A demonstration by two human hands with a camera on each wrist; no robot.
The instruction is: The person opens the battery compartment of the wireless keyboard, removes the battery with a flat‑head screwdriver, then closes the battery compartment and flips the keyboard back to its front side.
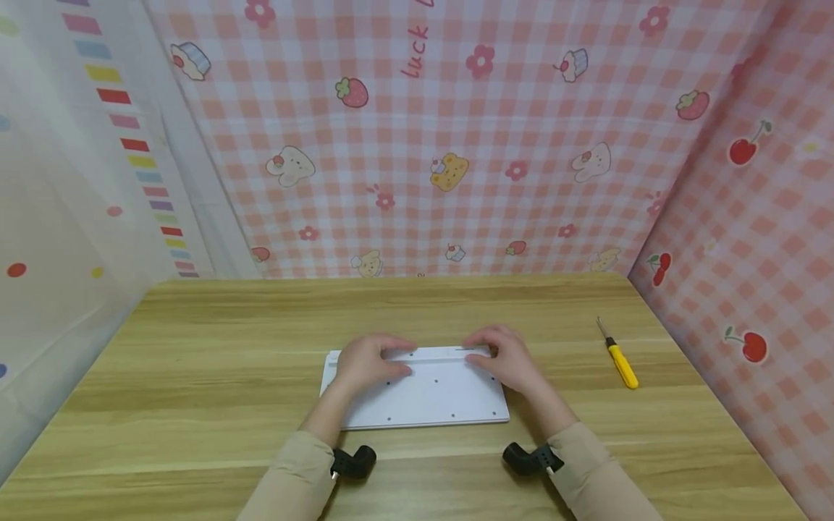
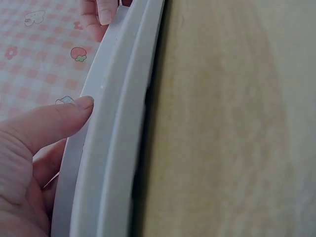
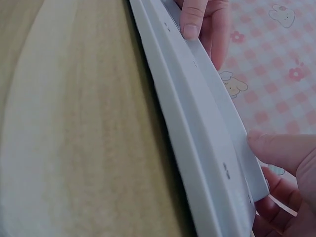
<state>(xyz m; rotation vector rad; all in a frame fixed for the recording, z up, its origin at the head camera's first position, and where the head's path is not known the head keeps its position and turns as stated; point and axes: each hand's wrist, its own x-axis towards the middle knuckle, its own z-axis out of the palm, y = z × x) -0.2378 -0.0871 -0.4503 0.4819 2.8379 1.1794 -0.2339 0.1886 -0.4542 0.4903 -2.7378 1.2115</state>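
Observation:
A white flat panel, apparently a keyboard lying face down, rests on the table, with several small dark screw spots over its back and a raised strip along its far side. My left hand holds this strip left of the middle, its thumb on the near side and its fingers over the far edge. Near the far right corner, my right hand grips the same strip in the same way. In the right wrist view, the right thumb presses on the strip while fingers curl behind it. The keyboard's underside is hidden.
To the right lies a screwdriver with a yellow handle, its shaft pointing away. The wooden table ends at a pink checked cloth behind, with more cloth along both sides.

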